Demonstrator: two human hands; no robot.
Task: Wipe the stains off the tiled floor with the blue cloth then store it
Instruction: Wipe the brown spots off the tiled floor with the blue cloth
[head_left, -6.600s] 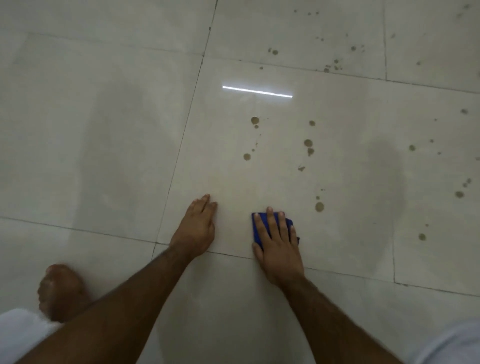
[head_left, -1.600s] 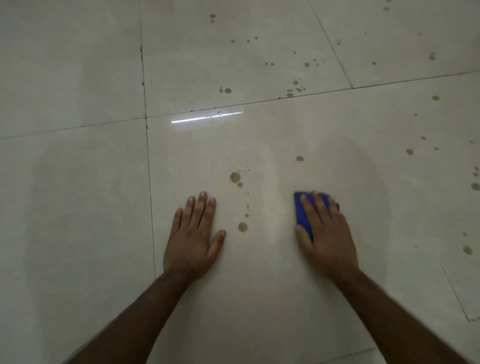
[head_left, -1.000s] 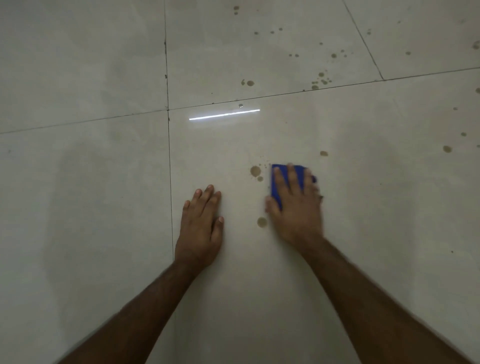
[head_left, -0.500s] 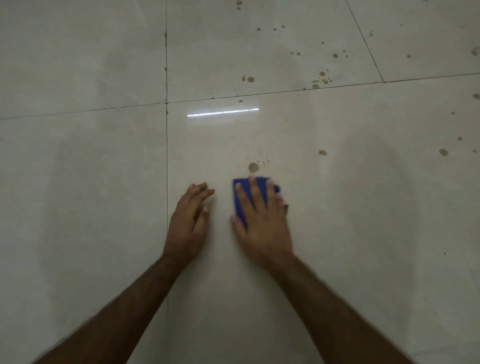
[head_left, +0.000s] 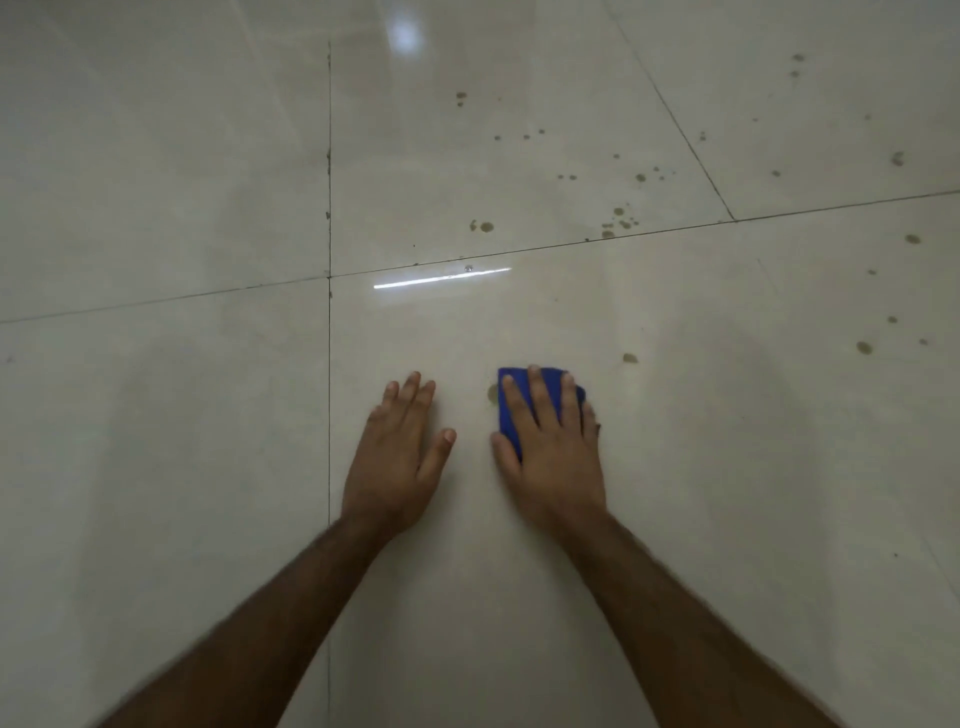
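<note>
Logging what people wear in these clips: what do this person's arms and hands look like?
The left hand and right hand are bare: no gloves, rings or watch visible. Both forearms are uncovered, with fine hair; no sleeve shows in the picture.

The right hand (head_left: 553, 441) presses a blue cloth (head_left: 540, 387) flat on the tiled floor (head_left: 727, 467) (brown spots (head_left: 629, 358) lie farther right); the left hand (head_left: 397, 457) rests flat just beside it.

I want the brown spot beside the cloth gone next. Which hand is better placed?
Right hand: it presses the blue cloth, whose edge meets that spot. Left hand holds nothing.
</note>
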